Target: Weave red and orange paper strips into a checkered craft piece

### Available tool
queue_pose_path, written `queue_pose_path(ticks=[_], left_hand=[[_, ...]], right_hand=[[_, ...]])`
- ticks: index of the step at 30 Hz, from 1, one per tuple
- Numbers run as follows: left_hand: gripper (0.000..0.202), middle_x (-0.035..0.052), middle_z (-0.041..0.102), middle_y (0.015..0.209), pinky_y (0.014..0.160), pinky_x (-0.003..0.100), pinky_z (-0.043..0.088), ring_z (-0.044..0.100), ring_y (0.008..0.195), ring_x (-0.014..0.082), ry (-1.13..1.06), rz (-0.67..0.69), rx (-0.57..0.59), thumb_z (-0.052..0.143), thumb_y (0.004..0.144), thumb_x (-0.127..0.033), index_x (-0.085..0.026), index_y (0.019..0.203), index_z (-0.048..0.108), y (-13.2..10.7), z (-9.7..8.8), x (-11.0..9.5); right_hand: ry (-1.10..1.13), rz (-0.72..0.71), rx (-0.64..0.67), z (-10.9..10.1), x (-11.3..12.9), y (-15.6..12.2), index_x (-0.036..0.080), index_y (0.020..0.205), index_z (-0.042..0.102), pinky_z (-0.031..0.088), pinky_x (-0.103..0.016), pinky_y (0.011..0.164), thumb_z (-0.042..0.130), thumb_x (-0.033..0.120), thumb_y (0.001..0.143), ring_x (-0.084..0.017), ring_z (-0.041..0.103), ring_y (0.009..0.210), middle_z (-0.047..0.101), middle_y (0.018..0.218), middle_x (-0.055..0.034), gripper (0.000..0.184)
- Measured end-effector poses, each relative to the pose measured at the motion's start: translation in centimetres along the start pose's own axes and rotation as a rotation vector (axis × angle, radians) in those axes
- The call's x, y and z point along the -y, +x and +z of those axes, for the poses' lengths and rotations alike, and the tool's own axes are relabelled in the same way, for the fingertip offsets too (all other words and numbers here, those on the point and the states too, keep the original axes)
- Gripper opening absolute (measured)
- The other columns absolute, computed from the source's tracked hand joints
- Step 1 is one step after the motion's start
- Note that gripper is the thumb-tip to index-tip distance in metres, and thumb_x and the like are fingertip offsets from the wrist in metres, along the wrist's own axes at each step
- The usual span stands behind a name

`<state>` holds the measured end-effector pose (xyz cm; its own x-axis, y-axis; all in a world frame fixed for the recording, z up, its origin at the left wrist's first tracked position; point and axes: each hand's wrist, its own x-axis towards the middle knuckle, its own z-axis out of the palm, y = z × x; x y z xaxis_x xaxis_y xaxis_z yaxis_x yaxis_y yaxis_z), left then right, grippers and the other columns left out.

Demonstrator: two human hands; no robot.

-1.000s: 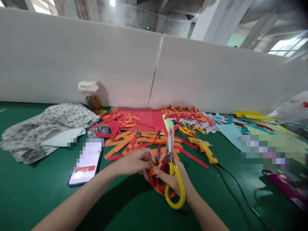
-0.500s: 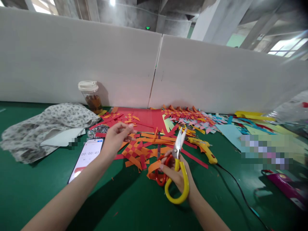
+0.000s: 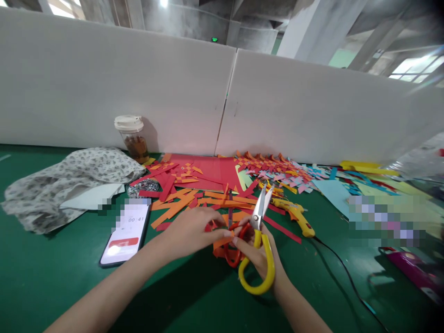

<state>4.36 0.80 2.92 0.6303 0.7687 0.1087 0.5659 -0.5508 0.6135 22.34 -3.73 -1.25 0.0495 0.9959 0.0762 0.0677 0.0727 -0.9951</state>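
Note:
Scissors (image 3: 257, 221) with one yellow and one red handle are in my right hand (image 3: 258, 257), blades pointing up and slightly apart. The thumb and fingers of that hand also pinch a folded orange paper strip (image 3: 219, 245) beside the red handle. My left hand (image 3: 194, 232) is closed, its thumb and fingertips on the same strip from the left; its fingers partly hide the strip. Behind both hands lie loose orange paper strips (image 3: 183, 204) and a red paper strip (image 3: 282, 229).
A phone (image 3: 126, 231) with a running timer lies left, near a patterned cloth (image 3: 79, 175) and a lidded cup (image 3: 134, 138). On the right are a corded yellow glue gun (image 3: 296, 217), coloured paper and a purple tool (image 3: 412, 270). A white partition (image 3: 156, 83) stands behind.
My left hand has come down and right from above the paper pile, closing on the orange strip. My right hand stays nearly in place with the scissors.

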Motion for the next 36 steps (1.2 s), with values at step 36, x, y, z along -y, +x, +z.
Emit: queue_pose_path(ticks=[36], left_hand=[[0.023, 0.0039, 0.071, 0.085, 0.058, 0.027, 0.042, 0.063, 0.074, 0.0209, 0.007, 0.013, 0.074, 0.046, 0.078, -0.014, -0.022, 0.087, 0.066, -0.1, 2.1, -0.4]], right_hand=[[-0.409, -0.206, 0.016, -0.2, -0.4, -0.5, 0.023, 0.086, 0.047, 0.050, -0.028, 0.065, 0.055, 0.017, 0.071, -0.017, 0.060, 0.066, 0.059, 0.073, -0.0004, 0.018]])
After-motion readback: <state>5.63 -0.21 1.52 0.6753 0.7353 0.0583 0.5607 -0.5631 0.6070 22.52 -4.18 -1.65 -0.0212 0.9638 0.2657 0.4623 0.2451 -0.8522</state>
